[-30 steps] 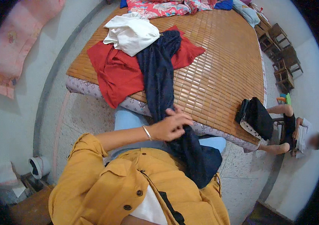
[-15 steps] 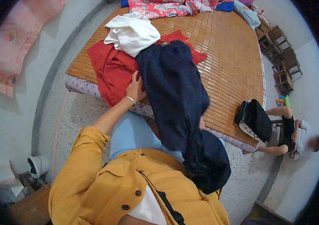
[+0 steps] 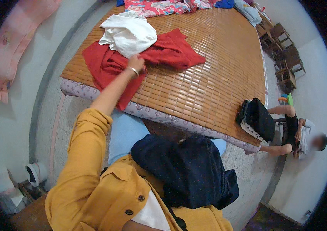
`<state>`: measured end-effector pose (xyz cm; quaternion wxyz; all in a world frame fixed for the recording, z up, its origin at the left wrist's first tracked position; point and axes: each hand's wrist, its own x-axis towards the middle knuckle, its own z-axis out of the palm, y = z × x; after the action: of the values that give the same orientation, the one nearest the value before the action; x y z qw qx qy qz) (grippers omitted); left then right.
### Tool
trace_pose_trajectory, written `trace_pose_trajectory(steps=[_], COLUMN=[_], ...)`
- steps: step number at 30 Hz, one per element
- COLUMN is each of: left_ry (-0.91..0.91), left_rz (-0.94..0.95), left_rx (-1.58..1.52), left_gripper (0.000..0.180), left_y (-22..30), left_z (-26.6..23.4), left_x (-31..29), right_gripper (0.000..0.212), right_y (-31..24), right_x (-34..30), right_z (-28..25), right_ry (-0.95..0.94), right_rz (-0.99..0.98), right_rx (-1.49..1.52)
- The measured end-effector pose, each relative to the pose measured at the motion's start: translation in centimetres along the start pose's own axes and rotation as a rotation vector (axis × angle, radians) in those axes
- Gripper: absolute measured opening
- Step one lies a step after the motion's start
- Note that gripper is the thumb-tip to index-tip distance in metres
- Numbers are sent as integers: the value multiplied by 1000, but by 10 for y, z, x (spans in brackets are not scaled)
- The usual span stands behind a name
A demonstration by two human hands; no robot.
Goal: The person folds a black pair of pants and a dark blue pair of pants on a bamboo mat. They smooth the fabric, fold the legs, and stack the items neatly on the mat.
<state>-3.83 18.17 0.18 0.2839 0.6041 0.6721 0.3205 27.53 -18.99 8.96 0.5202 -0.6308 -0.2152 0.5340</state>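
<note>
My left hand point(image 3: 135, 63), with a bracelet at the wrist, is closed on the red garment point(image 3: 173, 50), which lies spread on the bed's slatted mat. Just beyond my fingers, a crumpled white garment point(image 3: 128, 32) rests partly on the red cloth. A dark navy garment point(image 3: 186, 165), which looks like trousers, is bunched over my lap and right side. My right hand is hidden, and the navy cloth covers the area where that arm would be.
The brown slatted mat point(image 3: 217, 88) covers the bed. Folded black clothes point(image 3: 261, 119) sit at its right corner, close to a seated person point(image 3: 305, 136). Flowered bedding point(image 3: 159, 7) lies at the far edge. Wooden stools point(image 3: 286, 57) stand along the right wall.
The navy garment has come off the bed and red cloth onto my lap. My left hand has moved farther over the bed and closed on the red garment, now more exposed.
</note>
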Motion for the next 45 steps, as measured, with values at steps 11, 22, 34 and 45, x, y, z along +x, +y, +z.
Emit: trace_pose_trajectory(steps=[11, 22, 34, 45], left_ry=[94, -1559, -1297, -838], left_rz=[714, -274, -915, -804], left_rx=[-201, -893, -1712, -1274], left_gripper=[56, 50, 45, 29], left_y=[40, 66, -2, 22], left_z=[-63, 36, 11, 24], left_x=[-37, -262, -207, -225], right_gripper=[27, 27, 23, 39], right_y=[-8, -80, 0, 17], right_x=[-22, 35, 197, 120], right_z=[-19, 23, 92, 69], right_ry=[66, 27, 122, 268], right_rz=[-13, -89, 196, -833], right_rx=[-4, 176, 343, -995])
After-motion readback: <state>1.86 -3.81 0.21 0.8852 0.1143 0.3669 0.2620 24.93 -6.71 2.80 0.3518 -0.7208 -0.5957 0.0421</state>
